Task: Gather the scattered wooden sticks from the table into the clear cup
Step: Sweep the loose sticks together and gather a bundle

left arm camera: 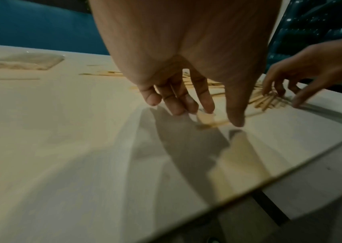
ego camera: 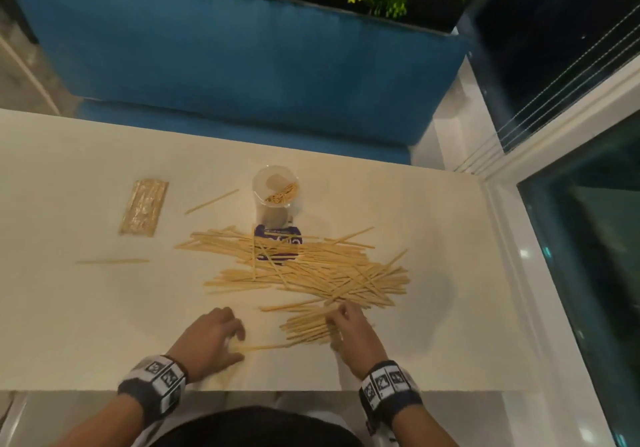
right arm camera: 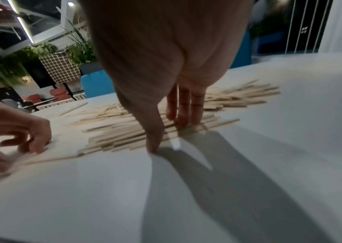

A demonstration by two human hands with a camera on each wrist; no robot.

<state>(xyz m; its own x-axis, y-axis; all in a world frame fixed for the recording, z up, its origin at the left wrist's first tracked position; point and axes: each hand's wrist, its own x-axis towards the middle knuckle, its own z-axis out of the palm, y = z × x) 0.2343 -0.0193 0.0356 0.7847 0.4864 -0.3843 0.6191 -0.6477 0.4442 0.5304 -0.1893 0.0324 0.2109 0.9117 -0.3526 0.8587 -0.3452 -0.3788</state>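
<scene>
Cup [ego camera: 276, 193] stands behind sticks [ego camera: 311, 266] on table [ego camera: 86, 308].

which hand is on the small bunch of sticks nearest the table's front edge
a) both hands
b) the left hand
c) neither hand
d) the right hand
d: the right hand has its fingers spread on the small bunch of sticks near the front edge, while the left hand is off to the side at a single stick.

The purple card [ego camera: 277, 239] lies half buried under the wooden sticks [ego camera: 311, 266], its print unreadable. Sticks under the right hand [right arm camera: 165, 82] are hidden. The left hand [right arm camera: 14, 131] is blurred, its forearm cut off at the edge.
</scene>
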